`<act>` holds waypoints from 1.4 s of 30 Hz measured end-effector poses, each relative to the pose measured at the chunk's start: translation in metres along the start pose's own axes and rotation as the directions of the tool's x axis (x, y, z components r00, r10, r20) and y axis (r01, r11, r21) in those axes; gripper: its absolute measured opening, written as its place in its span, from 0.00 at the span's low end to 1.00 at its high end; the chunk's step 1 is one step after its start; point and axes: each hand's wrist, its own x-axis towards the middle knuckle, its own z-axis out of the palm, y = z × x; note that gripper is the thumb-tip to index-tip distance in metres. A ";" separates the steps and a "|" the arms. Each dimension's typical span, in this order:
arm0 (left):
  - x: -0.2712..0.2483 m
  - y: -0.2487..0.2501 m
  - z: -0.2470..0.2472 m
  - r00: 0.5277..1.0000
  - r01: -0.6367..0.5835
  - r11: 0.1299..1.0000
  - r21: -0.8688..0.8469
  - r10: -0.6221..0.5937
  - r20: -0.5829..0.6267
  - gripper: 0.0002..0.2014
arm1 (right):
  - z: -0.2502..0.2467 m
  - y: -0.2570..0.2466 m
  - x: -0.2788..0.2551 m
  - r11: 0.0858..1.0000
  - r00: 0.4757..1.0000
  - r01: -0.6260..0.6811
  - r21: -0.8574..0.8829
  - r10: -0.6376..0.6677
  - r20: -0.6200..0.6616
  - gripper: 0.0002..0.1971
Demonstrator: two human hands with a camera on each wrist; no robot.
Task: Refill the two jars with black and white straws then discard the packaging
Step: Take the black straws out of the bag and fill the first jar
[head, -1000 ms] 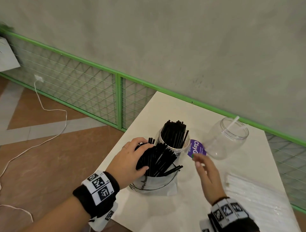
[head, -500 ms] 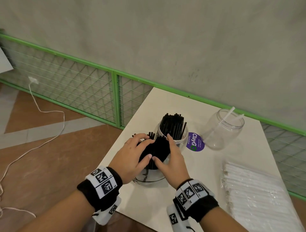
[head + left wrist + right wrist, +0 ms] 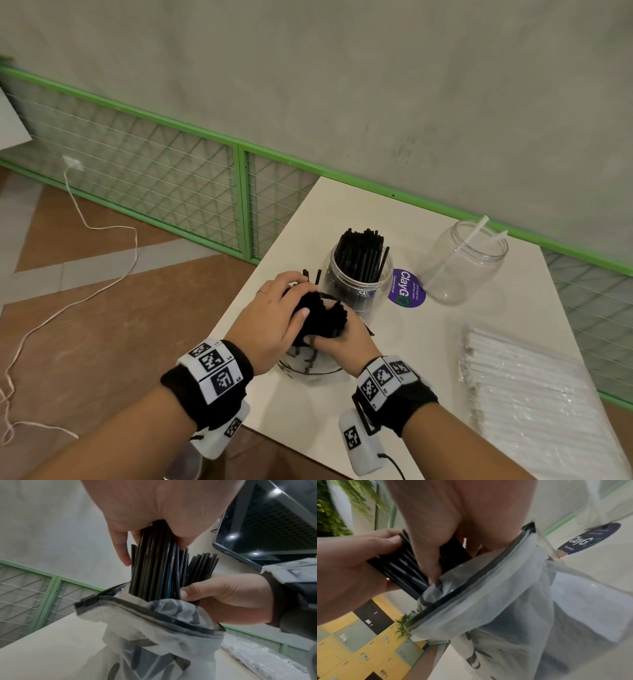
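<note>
A bundle of black straws [image 3: 318, 313] stands half out of a clear plastic bag [image 3: 310, 365] near the table's front left edge. My left hand [image 3: 274, 315] grips the bundle's upper part from the left, and in the left wrist view the left hand [image 3: 154, 547] has its thumb and fingers round the black straws [image 3: 154, 569]. My right hand [image 3: 339, 339] grips the same bundle lower down, at the mouth of the bag [image 3: 488, 608]. Behind stands a clear jar [image 3: 359, 277] packed with black straws. A second clear jar [image 3: 469, 267] holds two white straws.
A wrapped pack of white straws [image 3: 534, 394] lies at the right of the white table [image 3: 428, 359]. A purple round sticker [image 3: 407, 287] sits between the jars. A green mesh fence [image 3: 154, 171] and a wall run behind; a white cable [image 3: 85, 222] trails on the floor.
My right hand came left from beside the purple sticker and closed on the black straws. The splayed straws are now gathered into one tight bundle between both hands.
</note>
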 end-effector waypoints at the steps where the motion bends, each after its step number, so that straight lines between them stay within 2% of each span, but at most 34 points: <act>1: 0.001 0.000 -0.001 1.000 0.002 1.000 0.007 -0.002 0.001 0.22 | 0.000 0.000 0.002 1.000 0.999 -0.010 -0.023 0.009 -0.031 0.23; 4: 0.001 -0.002 -0.001 1.000 0.001 1.000 0.025 -0.001 0.006 0.23 | 0.001 0.000 0.005 0.999 0.998 0.004 -0.036 -0.007 -0.060 0.16; 8: 0.000 -0.003 0.001 1.000 0.000 0.997 0.071 0.000 -0.007 0.23 | -0.007 -0.008 0.002 0.994 0.992 -0.008 0.105 0.021 -0.125 0.13; 11: 0.000 -0.002 0.002 1.000 0.003 0.997 0.080 -0.002 -0.013 0.24 | -0.022 -0.020 0.002 0.986 0.984 0.004 0.170 0.026 -0.176 0.06; 17: -0.001 0.002 0.003 1.000 0.011 0.997 0.082 -0.010 -0.011 0.23 | -0.061 -0.055 0.003 0.952 0.964 0.071 0.297 0.011 -0.265 0.07; 20: 0.000 0.005 0.004 1.000 0.008 0.997 0.082 -0.007 -0.015 0.23 | -0.077 -0.072 0.003 0.929 0.965 0.108 0.354 -0.012 -0.263 0.12; 23: 0.000 0.006 0.004 1.000 0.008 0.997 0.082 -0.006 -0.019 0.23 | -0.094 -0.087 0.007 0.901 0.957 0.158 0.403 -0.039 -0.286 0.10; 26: 0.000 0.008 0.004 1.000 0.005 0.996 0.089 -0.002 -0.029 0.23 | -0.114 -0.106 0.020 0.841 0.932 0.260 0.475 -0.090 -0.351 0.09; 29: 0.000 0.009 0.005 0.999 0.007 0.996 0.087 -0.003 -0.042 0.24 | -0.131 -0.121 0.039 0.782 0.895 0.365 0.505 -0.145 -0.422 0.15; 31: 0.001 0.009 0.006 0.999 0.004 0.996 0.087 0.000 -0.045 0.23 | -0.135 -0.123 0.053 0.765 0.881 0.388 0.513 -0.145 -0.450 0.12; 35: 0.001 0.010 0.007 0.999 0.007 0.996 0.084 -0.003 -0.041 0.24 | -0.134 -0.111 0.079 0.761 0.882 0.349 0.547 -0.069 -0.467 0.13; 39: 0.002 0.009 0.006 0.999 0.018 0.996 0.089 -0.015 -0.028 0.24 | -0.130 -0.091 0.092 0.836 0.896 0.264 0.480 -0.028 -0.443 0.13; 42: 0.003 0.008 0.007 0.999 0.024 0.996 0.082 -0.021 -0.035 0.24 | -0.126 -0.078 0.098 0.890 0.897 0.207 0.407 -0.006 -0.442 0.10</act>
